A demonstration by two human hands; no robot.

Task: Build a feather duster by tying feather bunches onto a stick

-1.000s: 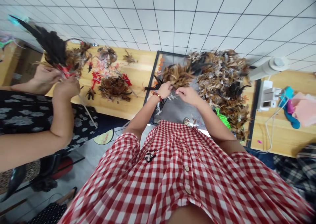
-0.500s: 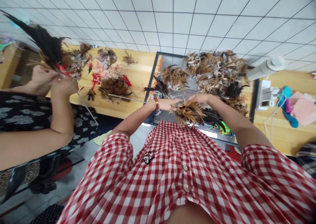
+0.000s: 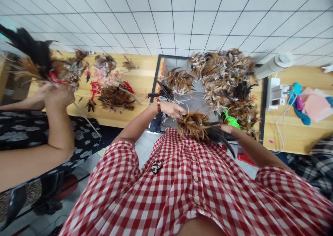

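A bundle of brown feathers [image 3: 194, 125] with long black feathers [image 3: 220, 133] at its right end hangs just in front of my shirt, over the near edge of a grey tray [image 3: 200, 99]. My left hand [image 3: 171, 108], with a beaded bracelet at the wrist, is closed on the bundle's left side; its fingertips are partly hidden by feathers. At the black feathers on the right is my right hand [image 3: 227, 128], fingers closed round them. Bright green ties [image 3: 231, 119] lie beyond my right hand.
Heaped feathers [image 3: 223, 76] fill the tray's right side, near a white bottle [image 3: 275, 64] and power strip [image 3: 277, 94]. At left, a co-worker's hands [image 3: 58, 95] hold black feathers with red ties. Brown feathers [image 3: 116, 97] lie on the wooden table [image 3: 145, 66].
My right hand has moved right and nearer my body, from the top of the brown feathers to the black ones. The bundle has shifted slightly nearer me. The green ties show more fully.
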